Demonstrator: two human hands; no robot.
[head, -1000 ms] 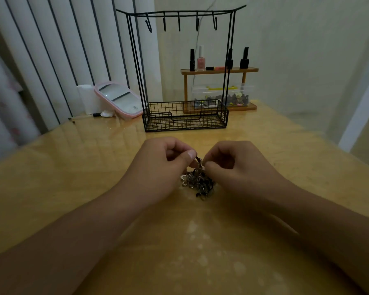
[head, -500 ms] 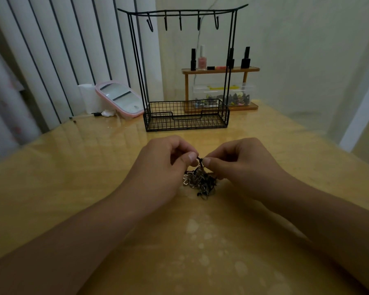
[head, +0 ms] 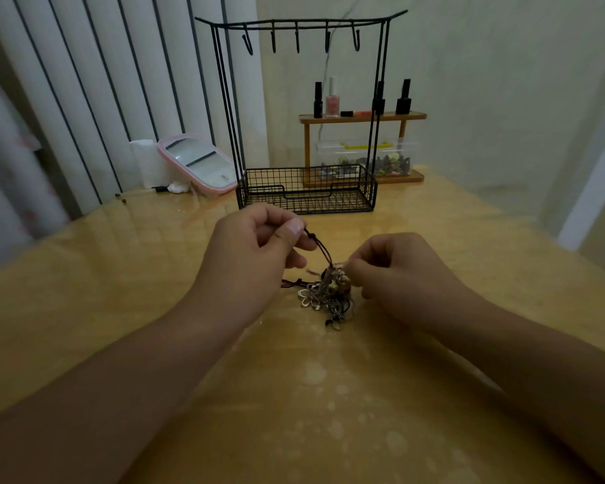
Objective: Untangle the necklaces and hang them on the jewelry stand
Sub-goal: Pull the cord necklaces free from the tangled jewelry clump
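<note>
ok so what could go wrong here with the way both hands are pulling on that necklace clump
1. The left hand pinches a dark cord and draws it up taut while the right hand pinches the tangled necklaces; pulling apart could tighten knots.
2. A thin chain in the clump might snap.
3. The clump partly rests on the table; loose strands may drag along.

The necklaces (head: 325, 295) lie on the table (head: 119, 274) between the left hand (head: 255, 260) and right hand (head: 399, 270); the stand (head: 306, 190) sits beyond both.
</note>
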